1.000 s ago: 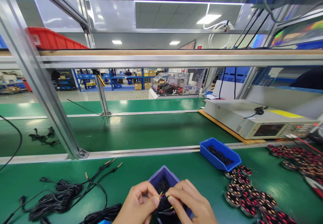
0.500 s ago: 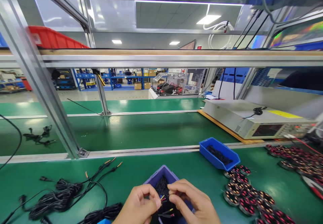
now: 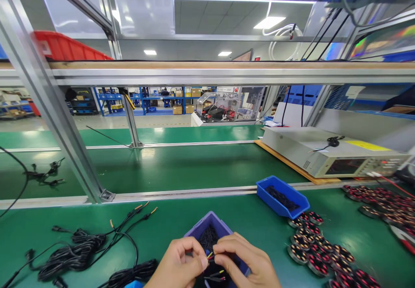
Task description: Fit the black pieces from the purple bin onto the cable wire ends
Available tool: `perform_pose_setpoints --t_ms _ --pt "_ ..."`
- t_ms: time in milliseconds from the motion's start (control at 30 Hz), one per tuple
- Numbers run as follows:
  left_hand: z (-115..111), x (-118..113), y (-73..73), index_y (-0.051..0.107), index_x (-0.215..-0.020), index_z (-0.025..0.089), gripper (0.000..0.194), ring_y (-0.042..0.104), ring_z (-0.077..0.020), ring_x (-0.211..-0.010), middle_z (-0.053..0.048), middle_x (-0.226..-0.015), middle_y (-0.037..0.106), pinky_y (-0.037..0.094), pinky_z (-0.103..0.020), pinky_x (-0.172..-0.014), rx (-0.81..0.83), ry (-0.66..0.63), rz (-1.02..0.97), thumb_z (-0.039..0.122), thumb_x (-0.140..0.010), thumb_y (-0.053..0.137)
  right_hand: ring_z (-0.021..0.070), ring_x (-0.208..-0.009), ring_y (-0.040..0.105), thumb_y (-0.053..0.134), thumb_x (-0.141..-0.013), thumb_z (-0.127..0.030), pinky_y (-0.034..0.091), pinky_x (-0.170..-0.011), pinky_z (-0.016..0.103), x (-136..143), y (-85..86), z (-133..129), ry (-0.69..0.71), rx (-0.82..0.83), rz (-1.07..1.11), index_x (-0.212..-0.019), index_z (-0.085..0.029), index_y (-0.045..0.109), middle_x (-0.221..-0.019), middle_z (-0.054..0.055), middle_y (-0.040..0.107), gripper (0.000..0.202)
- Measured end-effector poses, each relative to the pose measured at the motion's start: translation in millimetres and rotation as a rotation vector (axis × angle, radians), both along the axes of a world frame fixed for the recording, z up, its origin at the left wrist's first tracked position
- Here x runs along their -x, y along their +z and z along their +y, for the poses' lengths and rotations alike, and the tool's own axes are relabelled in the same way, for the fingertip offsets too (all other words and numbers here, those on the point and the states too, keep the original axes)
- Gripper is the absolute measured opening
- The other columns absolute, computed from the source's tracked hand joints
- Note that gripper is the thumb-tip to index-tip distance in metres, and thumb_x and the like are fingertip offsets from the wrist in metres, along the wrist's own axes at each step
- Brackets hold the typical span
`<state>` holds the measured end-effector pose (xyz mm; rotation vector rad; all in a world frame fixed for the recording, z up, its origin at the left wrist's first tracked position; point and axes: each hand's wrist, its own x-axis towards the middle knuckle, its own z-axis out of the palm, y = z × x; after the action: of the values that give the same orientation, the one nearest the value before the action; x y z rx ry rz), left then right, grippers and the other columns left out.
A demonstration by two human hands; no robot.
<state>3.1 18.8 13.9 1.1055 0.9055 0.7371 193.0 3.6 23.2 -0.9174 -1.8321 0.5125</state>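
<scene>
Over a purple bin [image 3: 194,232] of small black pieces, both hands meet at the bottom centre. My left hand [image 3: 183,262] pinches thin wires [image 3: 210,255] with yellow and red ends between thumb and forefinger. Close on its right, my right hand [image 3: 241,257] has thumb and fingers pressed together at the wire tips; what it grips is too small to make out. Just below the fingertips, more black leads [image 3: 215,276] with yellow and red ends show.
Black cable bundles [image 3: 71,253] lie at left. Right of the hands are a blue bin [image 3: 282,197] of black parts, copper-wound coils [image 3: 317,244], red-handled pliers [image 3: 402,238] and a grey instrument [image 3: 324,149]. A metal post [image 3: 65,106] rises at left.
My right hand has moved slightly left and down, so its fingertips are closer to the wires in my left hand. My left hand has hardly moved.
</scene>
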Motion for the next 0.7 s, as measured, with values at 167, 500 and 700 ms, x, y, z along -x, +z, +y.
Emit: perform_pose_setpoints --t_ms 167,500,700 --pt "-1 0 2.8 0.054 -0.069 0.018 0.058 0.028 -0.0005 -0.033 0.011 -0.051 0.041 0.014 -0.018 -0.036 0.006 -0.008 -0.019 0.070 -0.060 0.076 0.0181 -0.075 0.073 0.059 -0.095 -0.021 0.060 -0.070 0.024 -1 5.2 2 0.090 -0.035 -0.014 -0.099 -0.029 0.076 -0.085 0.003 0.078 0.019" --pt "-2 1 4.4 0.054 -0.069 0.018 0.054 0.031 -0.0014 -0.034 0.012 -0.047 0.040 0.019 -0.017 -0.036 0.038 -0.078 -0.054 0.066 -0.062 0.078 0.0187 -0.071 0.068 0.081 -0.076 -0.044 0.059 -0.063 0.023 21 -7.4 -4 -0.111 0.338 0.634 -0.075 -0.022 0.077 -0.080 0.006 0.071 0.022" --pt "-3 1 7.4 0.054 -0.070 0.018 0.054 0.031 -0.0017 -0.034 0.013 -0.046 0.039 0.019 -0.017 -0.036 0.028 -0.088 -0.048 0.067 -0.063 0.077 0.0180 -0.069 0.065 0.083 -0.074 -0.040 0.057 -0.060 0.023 26 -5.6 -7 -0.101 0.351 0.692 -0.070 -0.022 0.075 -0.080 0.006 0.070 0.020"
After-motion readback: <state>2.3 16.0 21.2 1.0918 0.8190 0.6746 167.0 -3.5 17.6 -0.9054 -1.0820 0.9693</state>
